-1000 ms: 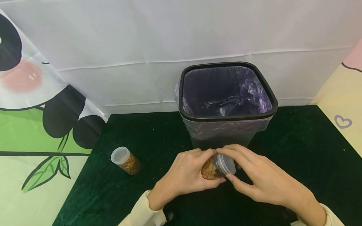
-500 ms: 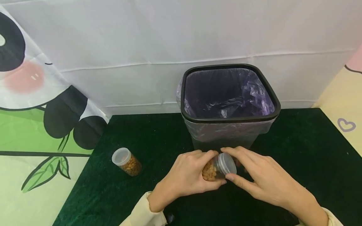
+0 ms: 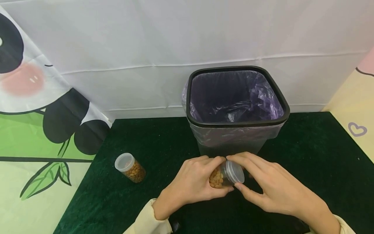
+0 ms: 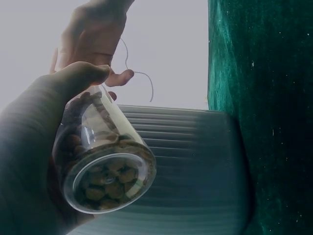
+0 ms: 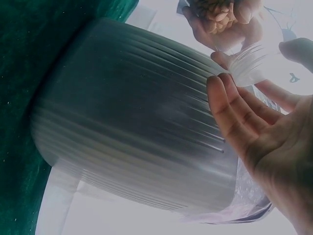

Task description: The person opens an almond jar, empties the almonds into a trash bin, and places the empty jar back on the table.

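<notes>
My left hand [image 3: 191, 180] grips a clear jar [image 3: 216, 178] part filled with small tan pieces, held tilted in front of the bin in the head view. At the jar's translucent lid [image 3: 236, 172], my right hand [image 3: 273, 187] has its thumb on the lower edge and forefinger on the upper edge. The left wrist view shows the jar's round base [image 4: 110, 183] with the pieces behind it. In the right wrist view the ridged lid [image 5: 248, 63] lies between thumb and fingers. A second lidded jar [image 3: 135, 170] of similar pieces stands to the left.
Behind the hands stands a bin [image 3: 232, 148] with a black rim [image 3: 238, 124] and a purple-tinted plastic liner [image 3: 225, 94]. Dark green cloth [image 3: 163, 139] covers the table. A white sheet [image 3: 131, 48] hangs at the back, with printed cloth on both sides.
My right forefinger and thumb have shifted slightly about the lid's edge. The view has moved a little; the left hand and both jars keep nearly the same places.
</notes>
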{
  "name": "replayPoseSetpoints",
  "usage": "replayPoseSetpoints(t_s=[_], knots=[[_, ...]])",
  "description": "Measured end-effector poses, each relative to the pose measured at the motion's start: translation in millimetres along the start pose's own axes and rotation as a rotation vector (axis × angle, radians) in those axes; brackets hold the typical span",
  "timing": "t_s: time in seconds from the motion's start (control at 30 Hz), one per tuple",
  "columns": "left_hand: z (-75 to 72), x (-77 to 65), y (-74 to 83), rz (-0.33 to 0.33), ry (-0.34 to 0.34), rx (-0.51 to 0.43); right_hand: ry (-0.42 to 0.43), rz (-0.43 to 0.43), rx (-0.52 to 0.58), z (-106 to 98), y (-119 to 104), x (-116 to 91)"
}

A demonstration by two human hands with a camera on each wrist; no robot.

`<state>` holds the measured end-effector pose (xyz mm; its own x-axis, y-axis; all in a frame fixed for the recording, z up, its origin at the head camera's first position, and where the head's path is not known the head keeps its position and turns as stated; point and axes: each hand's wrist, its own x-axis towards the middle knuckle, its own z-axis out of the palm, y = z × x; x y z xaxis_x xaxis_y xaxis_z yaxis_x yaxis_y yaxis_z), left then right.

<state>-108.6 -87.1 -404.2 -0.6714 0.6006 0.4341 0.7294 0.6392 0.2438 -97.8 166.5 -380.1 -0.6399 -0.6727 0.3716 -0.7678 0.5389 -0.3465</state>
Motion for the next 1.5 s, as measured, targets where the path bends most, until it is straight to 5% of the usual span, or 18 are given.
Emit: replayPoseSetpoints(t_s=[0.93, 1.5], knots=[[-1.1, -0.3, 0.5, 0.007, -0.019, -0.014, 0.057, 0.024, -0.025, 0.7, -2.0, 2.2], [-2.6, 0.6, 0.2, 0.007, -0.043, -0.004, -0.052, -0.013, 0.084, -2.4, -2.0, -0.2]])
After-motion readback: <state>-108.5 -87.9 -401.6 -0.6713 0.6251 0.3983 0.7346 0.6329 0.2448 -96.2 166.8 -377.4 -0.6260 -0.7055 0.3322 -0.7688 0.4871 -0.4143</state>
